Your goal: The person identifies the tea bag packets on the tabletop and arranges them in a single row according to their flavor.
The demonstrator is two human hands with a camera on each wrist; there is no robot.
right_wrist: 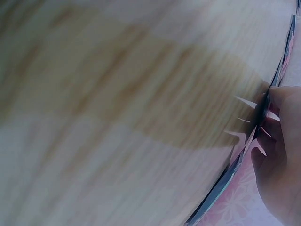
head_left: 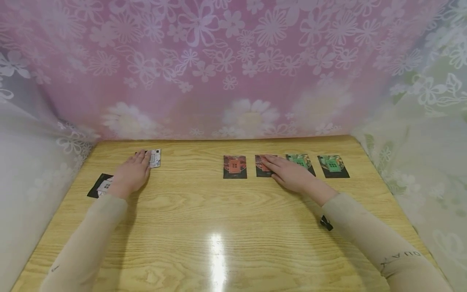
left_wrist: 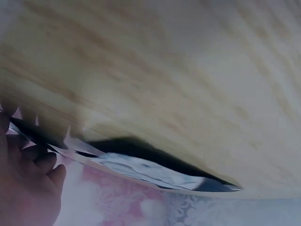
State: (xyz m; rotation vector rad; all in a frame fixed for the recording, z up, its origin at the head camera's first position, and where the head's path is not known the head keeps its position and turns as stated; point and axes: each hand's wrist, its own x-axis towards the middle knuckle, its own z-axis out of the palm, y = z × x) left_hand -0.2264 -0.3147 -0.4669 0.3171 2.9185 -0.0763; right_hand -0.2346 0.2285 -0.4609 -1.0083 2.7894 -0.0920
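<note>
1. Head: we see the left hand (head_left: 132,174) resting, fingers straight and clamped on nothing, over the upper white packet (head_left: 156,157), far left on the table (head_left: 204,211). The lower white packet (head_left: 99,186) is partly hidden by that hand; dragging the wrist could skew it.
2. Head: the right hand (head_left: 292,173), fingers extended, gripping nothing, covers part of the inner red packet (head_left: 260,167); a sideways slip could, we judge, nudge the green packet (head_left: 300,161) beside it.
3. Left wrist: we see a pale packet (left_wrist: 146,169) near the fingers; uneven pressure might lift its edge.
4. Right wrist: a dark packet edge (right_wrist: 218,190) runs past the fingertips; we cannot tell which packet.
</note>
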